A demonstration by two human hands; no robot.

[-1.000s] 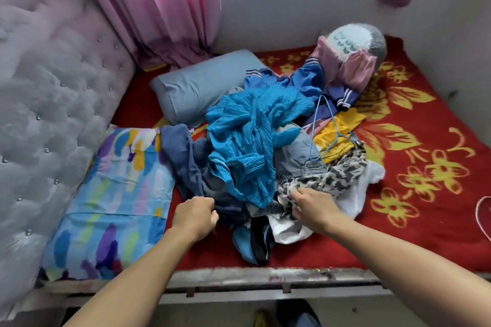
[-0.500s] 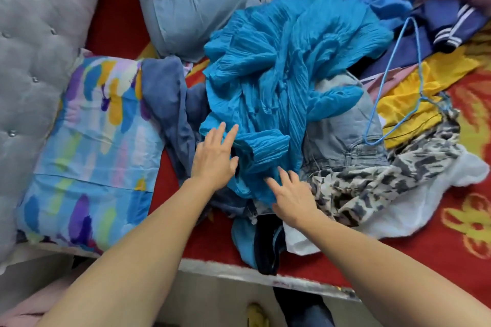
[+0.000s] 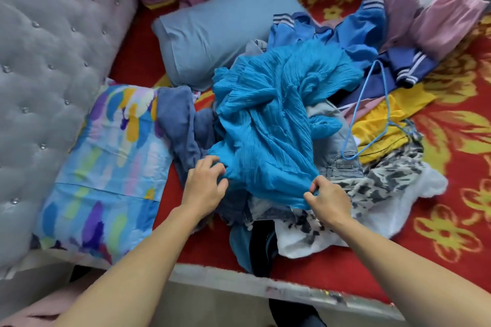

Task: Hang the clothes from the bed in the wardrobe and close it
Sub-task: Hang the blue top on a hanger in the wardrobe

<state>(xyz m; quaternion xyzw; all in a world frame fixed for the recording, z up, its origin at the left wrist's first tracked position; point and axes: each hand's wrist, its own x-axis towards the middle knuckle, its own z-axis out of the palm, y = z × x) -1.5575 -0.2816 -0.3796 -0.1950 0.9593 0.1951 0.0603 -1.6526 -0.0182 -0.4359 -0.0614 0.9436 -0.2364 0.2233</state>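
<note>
Head view: fingers lay flat half a second ago; we now log left hand [image 3: 206, 186] gripping the turquoise garment [image 3: 268, 119] at its near-left fold, right hand [image 3: 328, 198] pinching its near hem. Garment tops the clothes pile [image 3: 385, 180] on the bed [image 3: 457, 188], blue hanger [image 3: 358, 103] just right.

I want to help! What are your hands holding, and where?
The bright blue crinkled garment: left hand grips its left edge, right hand pinches its lower edge.

The crinkled turquoise garment [image 3: 268, 114] tops the clothes pile [image 3: 385, 178] on the red flowered bedspread [image 3: 393, 255]. Left of the pile lie 2 pillows, the plain grey-blue pillow [image 3: 212, 32] behind the multicoloured brush-stroke pillow [image 3: 106, 167]. The blue wire hanger [image 3: 357, 103] rests on the pile's right side.
</note>
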